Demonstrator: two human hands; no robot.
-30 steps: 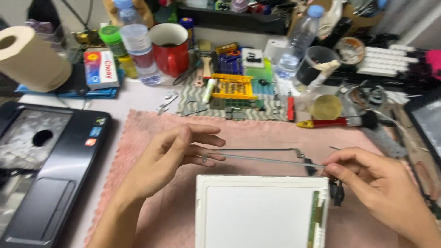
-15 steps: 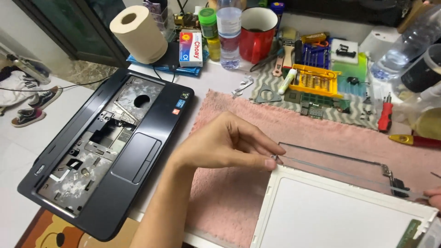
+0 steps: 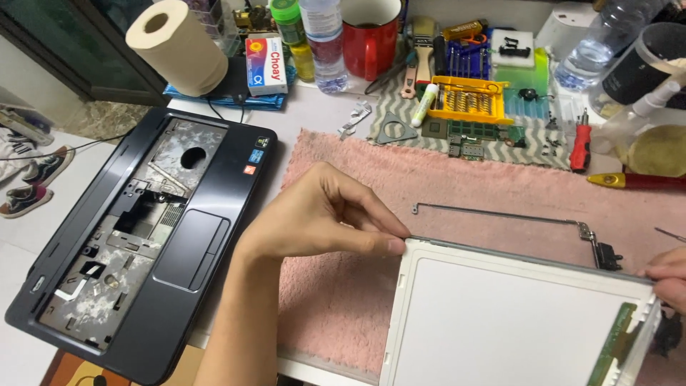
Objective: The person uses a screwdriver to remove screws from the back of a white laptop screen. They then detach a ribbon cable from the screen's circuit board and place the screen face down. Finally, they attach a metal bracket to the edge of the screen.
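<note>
A white laptop screen panel [image 3: 514, 325] lies face down on a pink towel [image 3: 343, 300]. My left hand [image 3: 325, 218] pinches the panel's upper left corner between thumb and fingers. My right hand [image 3: 668, 282] shows only partly at the right edge, fingers on the panel's upper right corner. A thin metal hinge bracket [image 3: 500, 213] lies on the towel just behind the panel, its black hinge end [image 3: 607, 255] near the right corner.
A black laptop palmrest case [image 3: 136, 236] without its keyboard lies at the left. Behind the towel stand a paper roll [image 3: 177, 46], red mug [image 3: 370, 36], water bottles [image 3: 323, 43], a yellow bit tray [image 3: 470, 100], a red screwdriver [image 3: 580, 146] and small parts.
The view has swung left and nearer. My left hand moved from the thin bracket to the panel's upper left corner; my right hand now sits at the panel's right corner.
</note>
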